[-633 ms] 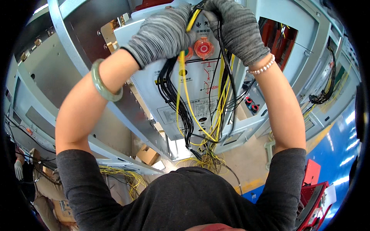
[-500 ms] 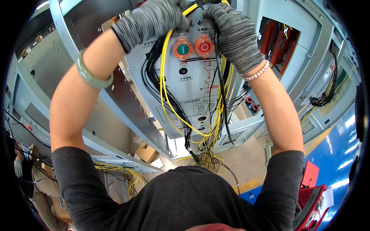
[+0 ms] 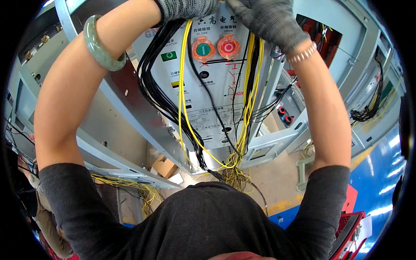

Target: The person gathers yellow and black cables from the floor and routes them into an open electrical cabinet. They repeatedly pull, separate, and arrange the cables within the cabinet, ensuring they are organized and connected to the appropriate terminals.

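Both gloved hands reach up at 12 o'clock. The left hand (image 3: 187,8) and right hand (image 3: 264,19) are closed around the yellow wires (image 3: 184,86) and black wires (image 3: 151,82) hanging over the grey panel (image 3: 216,104).

A small green rectangular label (image 3: 169,56) and a yellow-and-black one (image 3: 174,84) sit left on the grey panel, a white printed plate (image 3: 212,122) lower down, and a brown cardboard box (image 3: 164,166) lies on the floor.

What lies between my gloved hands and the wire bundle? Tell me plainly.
Nothing visible does. The left hand and right hand, both in grey gloves, are already on the top of the black and yellow wires, which hang down over the grey panel. The grip itself is cut off by the picture's top edge.
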A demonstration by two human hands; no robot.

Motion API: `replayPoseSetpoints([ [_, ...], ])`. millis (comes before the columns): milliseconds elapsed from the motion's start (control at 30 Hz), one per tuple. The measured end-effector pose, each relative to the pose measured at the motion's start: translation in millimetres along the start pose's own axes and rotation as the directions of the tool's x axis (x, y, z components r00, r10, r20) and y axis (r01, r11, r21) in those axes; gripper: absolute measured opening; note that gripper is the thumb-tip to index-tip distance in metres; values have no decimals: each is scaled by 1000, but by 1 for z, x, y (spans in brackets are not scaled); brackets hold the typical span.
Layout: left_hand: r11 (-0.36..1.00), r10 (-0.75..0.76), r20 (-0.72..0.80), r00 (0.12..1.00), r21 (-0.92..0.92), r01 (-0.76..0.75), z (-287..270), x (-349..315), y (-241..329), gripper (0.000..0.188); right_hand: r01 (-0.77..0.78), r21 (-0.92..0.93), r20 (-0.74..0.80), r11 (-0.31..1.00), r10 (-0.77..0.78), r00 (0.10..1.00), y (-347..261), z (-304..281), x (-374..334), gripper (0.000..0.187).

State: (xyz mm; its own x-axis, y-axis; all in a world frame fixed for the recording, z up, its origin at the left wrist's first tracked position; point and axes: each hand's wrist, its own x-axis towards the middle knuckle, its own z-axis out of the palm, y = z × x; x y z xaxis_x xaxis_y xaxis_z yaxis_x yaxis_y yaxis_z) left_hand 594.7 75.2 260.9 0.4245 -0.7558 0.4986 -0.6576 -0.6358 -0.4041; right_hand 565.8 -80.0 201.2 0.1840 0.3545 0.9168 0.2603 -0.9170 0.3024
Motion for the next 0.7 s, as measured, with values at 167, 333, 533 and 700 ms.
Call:
replayPoseSetpoints([
  [167, 990, -115, 28, 993, 86, 112, 7, 5, 7, 25, -149, 177, 285, 973, 94, 954, 9, 3, 18, 27],
  [333, 922, 90, 156, 984, -388, -23, -3, 1, -8, 31, 45, 100, 162, 994, -61, 985, 36, 10, 0, 24],
  [533, 998, 41, 83, 996, -60, -36, 15, -2, -42, 26, 124, 146, 125, 981, -143, 982, 18, 15, 9, 21],
  [700, 996, 37, 281, 959, -92, -12, -9, 6, -39, 19, 170, 63, 141, 983, -177, 974, 24, 19, 8, 20],
])
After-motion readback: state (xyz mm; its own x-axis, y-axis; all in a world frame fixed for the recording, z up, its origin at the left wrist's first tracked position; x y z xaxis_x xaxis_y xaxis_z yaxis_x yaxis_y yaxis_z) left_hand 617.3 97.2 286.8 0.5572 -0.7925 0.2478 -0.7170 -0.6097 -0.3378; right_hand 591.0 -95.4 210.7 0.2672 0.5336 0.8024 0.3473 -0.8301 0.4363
